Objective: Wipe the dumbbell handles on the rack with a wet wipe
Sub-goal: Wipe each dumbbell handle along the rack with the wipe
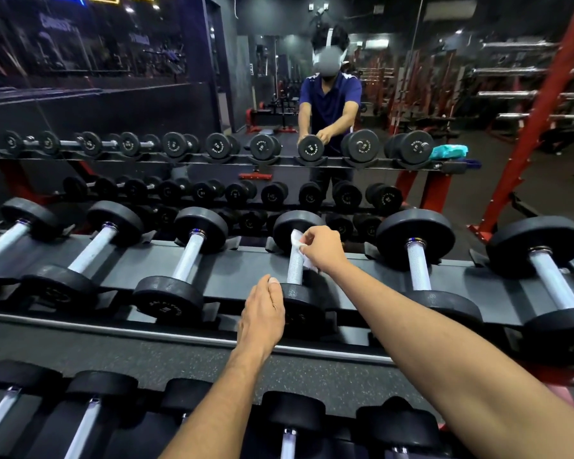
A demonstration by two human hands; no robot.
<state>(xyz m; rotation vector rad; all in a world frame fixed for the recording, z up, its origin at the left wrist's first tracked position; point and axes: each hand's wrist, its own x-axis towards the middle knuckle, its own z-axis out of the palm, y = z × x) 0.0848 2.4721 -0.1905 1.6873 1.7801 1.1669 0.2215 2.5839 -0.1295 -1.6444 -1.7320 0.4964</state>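
Black dumbbells with silver knurled handles lie in a row on the top shelf of the rack. My right hand pinches a white wet wipe against the far end of the middle dumbbell's handle. My left hand rests on the near head of that same dumbbell, thumb on top. The fingers of the left hand are hidden behind the palm.
Neighbouring dumbbells sit close on both sides. A lower shelf of dumbbells lies under my forearms. A mirror behind the rack reflects a person and a teal wipe pack. A red frame stands at the right.
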